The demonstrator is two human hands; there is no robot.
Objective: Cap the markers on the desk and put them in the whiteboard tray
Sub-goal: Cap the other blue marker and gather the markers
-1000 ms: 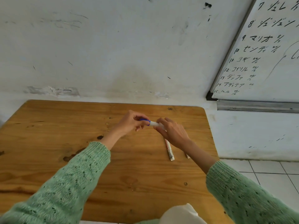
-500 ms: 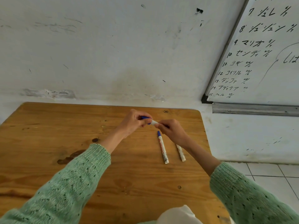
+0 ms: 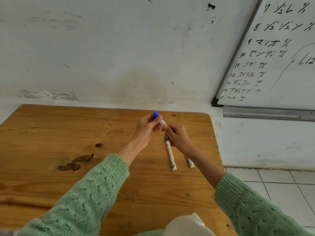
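Both hands grip marker (image 3: 162,123) above desk (image 3: 51,133).

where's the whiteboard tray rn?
Head view, upper right: the whiteboard tray runs along the whiteboard bottom edge, on the wall beyond the desk right corner.

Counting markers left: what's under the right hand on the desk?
Two markers lie on the desk below the right hand: one with a blue cap, another showing only its tail; cap state hidden.

Two hands, left hand (image 3: 146,127) and right hand (image 3: 178,137), grip one blue-capped marker (image 3: 161,121) above a wooden desk (image 3: 51,150); two more markers (image 3: 170,155) lie beneath.
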